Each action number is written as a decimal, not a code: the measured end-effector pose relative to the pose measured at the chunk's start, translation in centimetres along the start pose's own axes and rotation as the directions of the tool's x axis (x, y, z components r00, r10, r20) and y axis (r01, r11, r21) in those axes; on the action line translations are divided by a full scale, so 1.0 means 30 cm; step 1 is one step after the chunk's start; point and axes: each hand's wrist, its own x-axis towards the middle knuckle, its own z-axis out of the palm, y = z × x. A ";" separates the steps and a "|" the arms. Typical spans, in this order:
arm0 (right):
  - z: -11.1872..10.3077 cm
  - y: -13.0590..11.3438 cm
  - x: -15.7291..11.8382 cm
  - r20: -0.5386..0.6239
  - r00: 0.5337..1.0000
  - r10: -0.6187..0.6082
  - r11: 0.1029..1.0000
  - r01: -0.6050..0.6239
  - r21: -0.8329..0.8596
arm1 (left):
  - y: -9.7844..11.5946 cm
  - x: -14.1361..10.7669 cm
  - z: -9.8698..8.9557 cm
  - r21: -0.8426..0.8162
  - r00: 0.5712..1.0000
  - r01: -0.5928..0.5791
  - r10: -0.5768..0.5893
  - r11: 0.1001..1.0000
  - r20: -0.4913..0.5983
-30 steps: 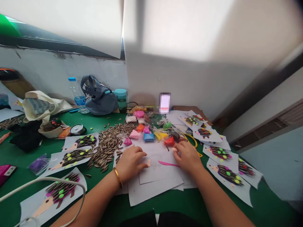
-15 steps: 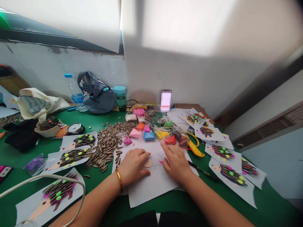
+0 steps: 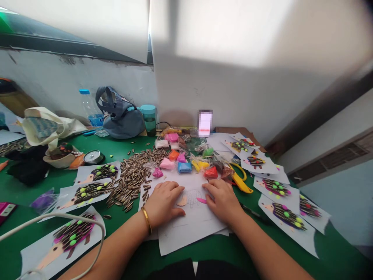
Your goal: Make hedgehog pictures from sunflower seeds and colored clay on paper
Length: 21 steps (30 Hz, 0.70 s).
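Observation:
A white sheet (image 3: 186, 233) with a pencilled oval figure lies in front of me on the green table. On the figure's left side is a peach clay piece (image 3: 182, 201). A thin magenta clay strip (image 3: 201, 200) touches its right side. My left hand (image 3: 166, 200) rests on the paper left of the peach piece, its thumb apart from its fingers and nothing in it. My right hand (image 3: 220, 196) lies at the right with fingers apart, its fingertips by the strip's right end. A black pen (image 3: 253, 214) lies beyond the right wrist.
A pile of sunflower seeds (image 3: 131, 175) lies at the left. Bagged clay, such as a blue pack (image 3: 184, 167), sits behind the paper, with yellow scissors (image 3: 241, 182) at its right. Hedgehog pictures (image 3: 287, 217) line both sides. A white cable (image 3: 58, 214) crosses the left front.
My right hand has drawn back to the right, and more of the magenta strip and the drawing shows. My left hand has hardly moved.

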 end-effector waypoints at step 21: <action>-0.027 0.014 0.013 0.014 0.996 -0.090 0.995 0.089 0.033 | 0.010 -0.027 -0.059 0.033 0.987 -0.144 0.141 0.989 0.081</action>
